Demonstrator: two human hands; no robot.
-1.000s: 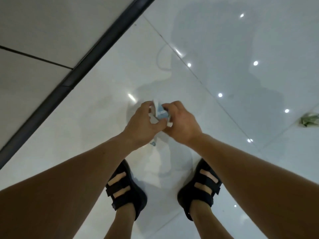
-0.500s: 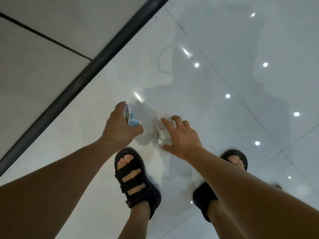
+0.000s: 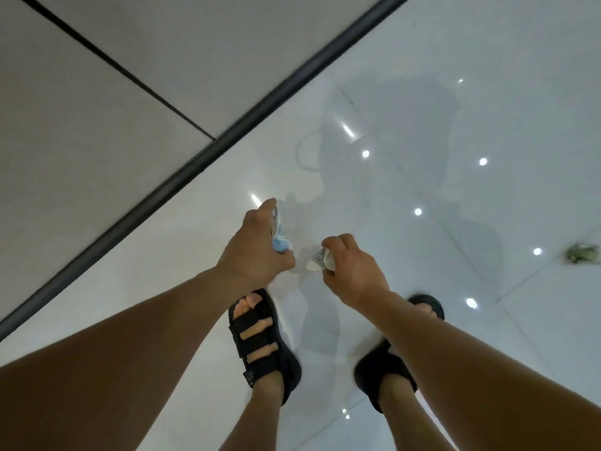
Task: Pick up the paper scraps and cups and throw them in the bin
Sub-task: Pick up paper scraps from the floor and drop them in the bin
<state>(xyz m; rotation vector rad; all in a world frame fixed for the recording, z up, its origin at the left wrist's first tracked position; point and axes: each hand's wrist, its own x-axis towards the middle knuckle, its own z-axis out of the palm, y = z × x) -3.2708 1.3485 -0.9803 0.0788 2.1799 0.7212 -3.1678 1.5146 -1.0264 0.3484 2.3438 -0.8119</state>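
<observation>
Both grips are clamped just beyond the left foot's black strapped sandal (image 3: 260, 340), the left hand (image 3: 253, 252) on a crumpled blue-and-white paper scrap (image 3: 280, 244), the right hand (image 3: 354, 275) on a small white-grey paper scrap (image 3: 320, 260), while a greenish crumpled scrap (image 3: 582, 253) lies well to the right of that sandal (nearest the right hand).

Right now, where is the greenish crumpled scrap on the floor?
In the head view the greenish scrap lies on the glossy floor at the far right edge, well right of the right hand, which grips a white scrap.
</observation>
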